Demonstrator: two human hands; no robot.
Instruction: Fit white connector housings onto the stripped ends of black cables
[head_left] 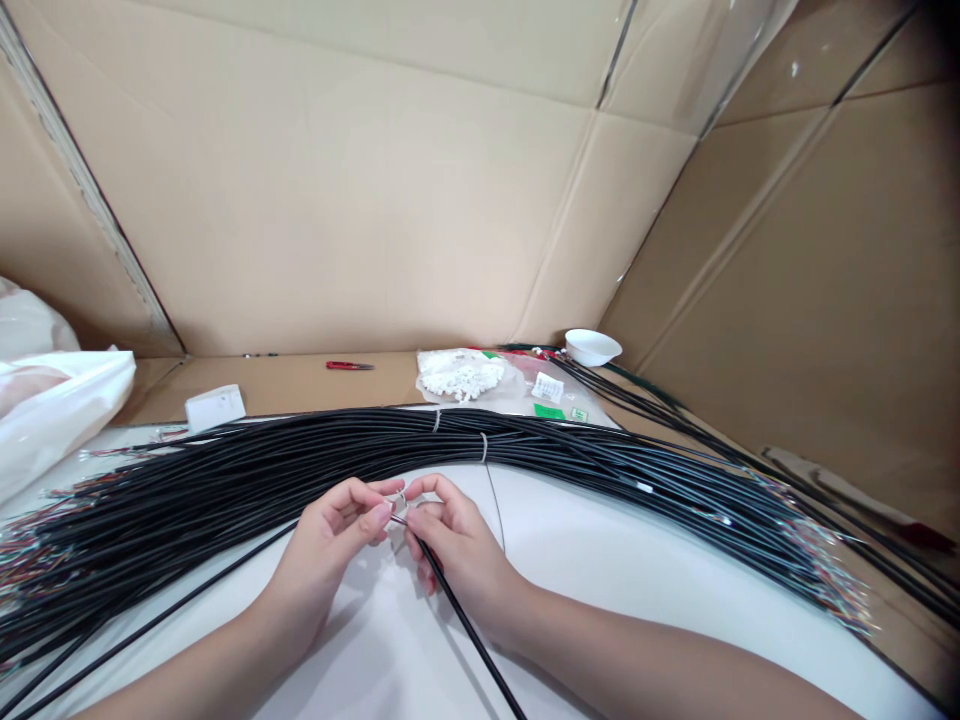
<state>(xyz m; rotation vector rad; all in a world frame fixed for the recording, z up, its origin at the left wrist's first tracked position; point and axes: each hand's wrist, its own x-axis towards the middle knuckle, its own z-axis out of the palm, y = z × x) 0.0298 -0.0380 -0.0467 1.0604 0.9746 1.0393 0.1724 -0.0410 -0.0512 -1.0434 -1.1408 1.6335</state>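
Observation:
In the head view, my right hand (454,540) is closed around the end of a black cable (474,632), which slants down to the bottom edge. Thin wires (403,498) fan out of the cable's end between my two hands. My left hand (341,525) pinches at these wires, thumb against fingers; a small whitish piece shows at its fingertips, too small to name. Just behind both hands lies a large bundle of black cables (300,455), bound by pale ties (484,447), with coloured wire ends at both sides.
Behind the bundle are a plastic bag of small white parts (461,377), a white bowl (593,346), red-handled snips (349,366) and a white paper piece (215,408). A white plastic bag (60,410) stands left. Cardboard walls (360,180) enclose the white table (600,560).

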